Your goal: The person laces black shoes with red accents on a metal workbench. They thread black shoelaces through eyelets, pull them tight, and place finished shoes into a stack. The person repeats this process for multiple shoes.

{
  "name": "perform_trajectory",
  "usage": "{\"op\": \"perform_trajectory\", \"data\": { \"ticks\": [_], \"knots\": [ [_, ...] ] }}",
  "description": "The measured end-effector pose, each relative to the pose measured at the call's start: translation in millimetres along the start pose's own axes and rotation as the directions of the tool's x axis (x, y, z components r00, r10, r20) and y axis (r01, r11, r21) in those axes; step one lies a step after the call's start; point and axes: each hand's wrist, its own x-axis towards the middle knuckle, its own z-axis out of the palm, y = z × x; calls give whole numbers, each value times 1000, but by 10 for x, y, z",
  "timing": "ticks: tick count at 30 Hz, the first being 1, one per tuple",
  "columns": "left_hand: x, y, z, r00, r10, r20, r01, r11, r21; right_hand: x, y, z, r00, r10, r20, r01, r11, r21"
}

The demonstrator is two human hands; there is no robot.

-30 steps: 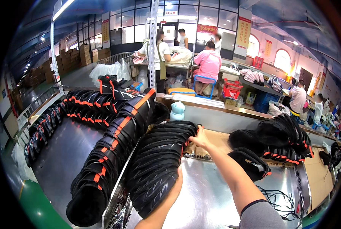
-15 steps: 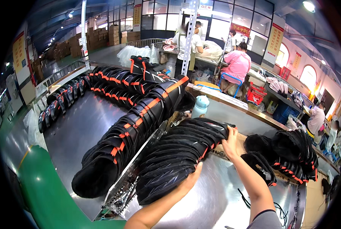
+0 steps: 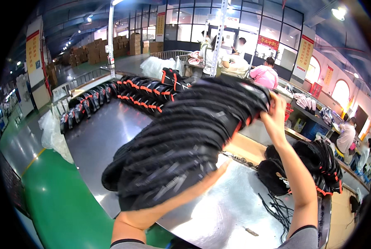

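A long nested stack of black, fleecy pieces with orange trim (image 3: 185,128), which look like shoe uppers, is raised between my two hands and smeared by motion. My right hand (image 3: 276,115) is closed around its far right end, thumb on the near side. My left hand (image 3: 208,176) presses along the near lower side of the stack, with its fingers mostly hidden beneath. Behind the raised stack, part of another black bundle (image 3: 113,174) shows at its left, over the metal table (image 3: 106,128).
More black and orange stacks (image 3: 146,89) lie along the table's far side, and others (image 3: 310,166) at the right. Black cords (image 3: 278,213) lie on the near metal surface. Upright metal posts (image 3: 220,37) stand beyond. Several people work at the back, one in pink (image 3: 265,75).
The stack in my hands has been lifted off the near metal surface and moved up and left, over the long bundle on the table. Both hands went with it.
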Motion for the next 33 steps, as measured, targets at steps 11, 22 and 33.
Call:
{"op": "perform_trajectory", "data": {
  "ticks": [11, 22, 33],
  "knots": [
    [1083, -558, -1109, 872, -207, -443, 258, 965, 56, 1013, -241, 1750, 995, -40, 94, 51, 992, -115],
    [1643, -1672, -1104, 822, -530, -208, 339, 748, -570, 951, 803, 2548, 978, 8, 208, 67, 933, -353],
    [1685, -1914, -1146, 832, -431, -348, 397, 902, -169, 1145, 1149, 2647, 958, 91, 271, -11, 960, -281]
  ]
}}
